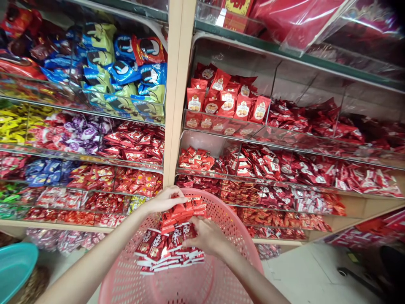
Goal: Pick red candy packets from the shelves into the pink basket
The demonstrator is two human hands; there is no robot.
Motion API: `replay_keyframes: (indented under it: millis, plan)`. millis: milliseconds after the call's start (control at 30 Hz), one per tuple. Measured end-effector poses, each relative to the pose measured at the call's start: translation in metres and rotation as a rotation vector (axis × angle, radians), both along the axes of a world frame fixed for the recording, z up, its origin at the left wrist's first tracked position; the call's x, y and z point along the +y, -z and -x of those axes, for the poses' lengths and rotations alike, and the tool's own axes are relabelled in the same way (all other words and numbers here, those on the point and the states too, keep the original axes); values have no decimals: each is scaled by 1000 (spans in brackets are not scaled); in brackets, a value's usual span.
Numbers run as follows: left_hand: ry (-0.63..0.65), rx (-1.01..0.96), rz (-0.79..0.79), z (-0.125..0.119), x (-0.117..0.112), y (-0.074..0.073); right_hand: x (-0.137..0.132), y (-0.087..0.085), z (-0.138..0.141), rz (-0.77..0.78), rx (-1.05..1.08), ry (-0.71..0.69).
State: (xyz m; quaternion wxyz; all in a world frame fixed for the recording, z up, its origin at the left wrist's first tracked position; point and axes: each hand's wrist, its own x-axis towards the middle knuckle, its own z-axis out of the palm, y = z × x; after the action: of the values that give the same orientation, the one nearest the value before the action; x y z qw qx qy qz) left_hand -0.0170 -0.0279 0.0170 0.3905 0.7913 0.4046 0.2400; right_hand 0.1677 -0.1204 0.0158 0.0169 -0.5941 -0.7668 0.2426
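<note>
Hands apart, but close, both at the mouth of the pink plastic basket (126, 283). Left hand (163, 200) sits at the far rim, fingers curled forward and down, fingertips (182, 195) at the top edge of a stack of red-and-white sachets (180, 215). Cannot tell whether it grips the rim, the sachets or both. Right hand (205, 237) is lower and nearer to me, closed around the stack's lower end between thumb and fingers, with its fingers (198, 223) pressed on the wrappers.

The sachets lie inside the basket in two loose groups: an upper stack against the far wall, and a wider pile (164, 253) below it, many lying in rows with white edges showing. The basket bottom is out of view.

Ahead stands a shelf unit with a pale wooden upright (177, 84), its clear acrylic bins filled with packaged sweets. Blue biscuit packs (123, 67) sit upper left, red cookie packets (228, 101) upper right, purple-wrapped candies (79, 135) mid-left. A teal basin (14, 270) sits low left, beside the basket. Pale floor tiles (316, 270) lie lower right.
</note>
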Motion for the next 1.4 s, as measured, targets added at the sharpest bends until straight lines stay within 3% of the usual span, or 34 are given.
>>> replay_keyframes:
  millis: [167, 500, 933, 1067, 1233, 1400]
  plan:
    - [4, -15, -4, 0, 0, 1, -5, -7, 10, 38, -120, -18]
    - [-11, -27, 1, -1, -1, 0, -9, 2, 25, -4, -137, -43]
    - [11, -22, 5, -1, 0, 0, -3, -3, 7, 24, -43, -83]
    - [-8, -27, -8, 0, 2, 6, 4, -18, -7, -73, 96, -78]
    - [-26, -16, -7, 0, 1, 6, 32, -56, -44, -239, 214, 57]
    - [-25, -3, -15, 0, -2, 2, 73, -87, -72, -491, 97, 192]
